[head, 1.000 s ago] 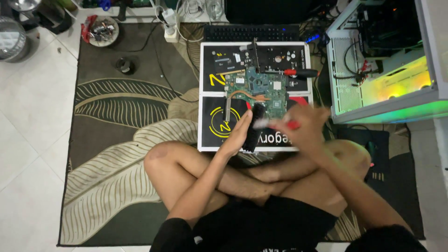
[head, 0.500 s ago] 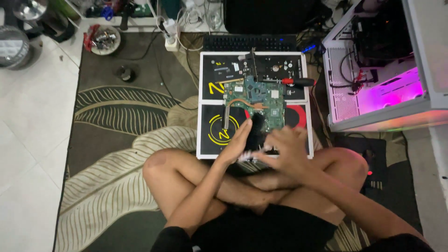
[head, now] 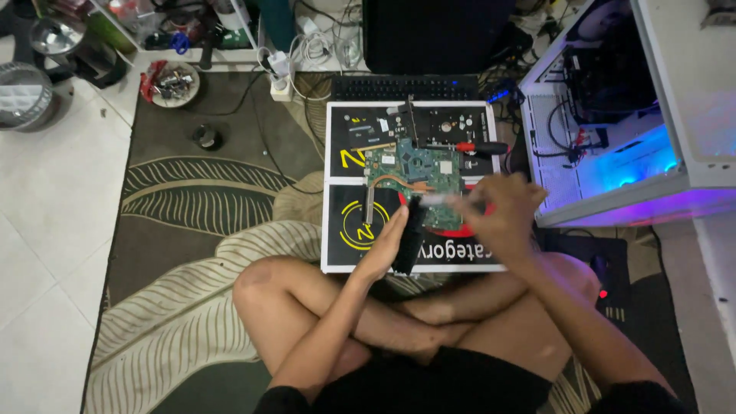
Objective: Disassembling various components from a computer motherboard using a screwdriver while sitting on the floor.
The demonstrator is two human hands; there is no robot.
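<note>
Head cam view, going left to right: we've got a round metal bowl of bits [head: 175, 80] up on the leaf-pattern rug [head: 192, 199], with a small dark puck-shaped thing [head: 207, 137] just below it. Our left hand [head: 381, 249] is curled around a long black bar-shaped part [head: 409, 234], holding it upright-ish at the near edge of the green laptop motherboard [head: 418, 172]. That board sits on a black work mat [head: 345, 230] with yellow markings, a keyboard [head: 406, 87] behind it and a red-handled screwdriver [head: 468, 147] on the mat's far side. Our right hand [head: 498, 211] is partly closed over the board's right edge, pinching something pale, though it's too blurred to name. Far right, an open white PC case [head: 613, 138] glows blue.
</note>
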